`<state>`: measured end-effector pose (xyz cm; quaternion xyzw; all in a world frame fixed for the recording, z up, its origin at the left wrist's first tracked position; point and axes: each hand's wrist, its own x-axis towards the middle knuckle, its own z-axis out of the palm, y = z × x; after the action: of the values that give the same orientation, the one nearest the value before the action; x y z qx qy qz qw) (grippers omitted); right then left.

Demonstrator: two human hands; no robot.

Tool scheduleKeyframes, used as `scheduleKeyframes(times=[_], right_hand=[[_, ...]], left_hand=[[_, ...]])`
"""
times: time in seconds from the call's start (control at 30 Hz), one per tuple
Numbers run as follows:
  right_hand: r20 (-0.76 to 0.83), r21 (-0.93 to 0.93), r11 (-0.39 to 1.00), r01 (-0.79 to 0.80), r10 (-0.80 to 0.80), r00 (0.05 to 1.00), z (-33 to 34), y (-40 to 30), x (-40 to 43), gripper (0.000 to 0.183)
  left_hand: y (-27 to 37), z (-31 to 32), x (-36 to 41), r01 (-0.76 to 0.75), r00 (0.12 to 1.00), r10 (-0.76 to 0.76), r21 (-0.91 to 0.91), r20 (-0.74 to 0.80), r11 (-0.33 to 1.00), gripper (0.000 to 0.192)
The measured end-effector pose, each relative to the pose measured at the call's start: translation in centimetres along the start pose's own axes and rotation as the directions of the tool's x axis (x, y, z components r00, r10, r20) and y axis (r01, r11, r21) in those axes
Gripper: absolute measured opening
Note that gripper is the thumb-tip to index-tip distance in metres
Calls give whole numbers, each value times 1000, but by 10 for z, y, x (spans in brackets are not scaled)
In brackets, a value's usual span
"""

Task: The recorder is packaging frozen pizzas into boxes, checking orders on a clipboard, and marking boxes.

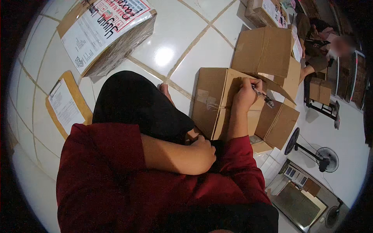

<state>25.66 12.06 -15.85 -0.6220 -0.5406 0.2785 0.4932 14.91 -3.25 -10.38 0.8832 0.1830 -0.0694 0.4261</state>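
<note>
My right hand (245, 94) grips a pen (264, 96), its fingers against the upper face of a cardboard box (208, 102). Whether the pen's tip touches the cardboard is hidden by the fingers. Clear tape crosses the near side of this box, and its flaps (281, 123) stand open at the right. My left hand (203, 152) rests low in my lap beside my foot and the box's corner. Its fingers curl out of sight, so what they hold, if anything, is hidden.
Another cardboard box (262, 51) stands just beyond. At upper left sits a plastic-wrapped parcel (125, 43) bearing writing. A clipboard with paper (67, 104) lies on the tile floor (186, 35). Farther right are a seated person (323, 43), a standing fan (327, 159) and a mirror (303, 201).
</note>
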Motion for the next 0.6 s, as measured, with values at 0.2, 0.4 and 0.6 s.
scheduleKeyframes(times=[0.2,0.4,0.6], right_hand=[[140,355,916,-187,146,979,0,-7,-10,23],[212,221,965,-138,91,973,1,-8,-16,19],[246,209,971,-118,64,967,-2,-1,-13,19]], left_hand=[[0,3,3,20,999,-20,26,27,999,38],[1,2,2,24,1000,-24,30,14,999,37],[1,2,3,38,999,-40,45,31,998,37]])
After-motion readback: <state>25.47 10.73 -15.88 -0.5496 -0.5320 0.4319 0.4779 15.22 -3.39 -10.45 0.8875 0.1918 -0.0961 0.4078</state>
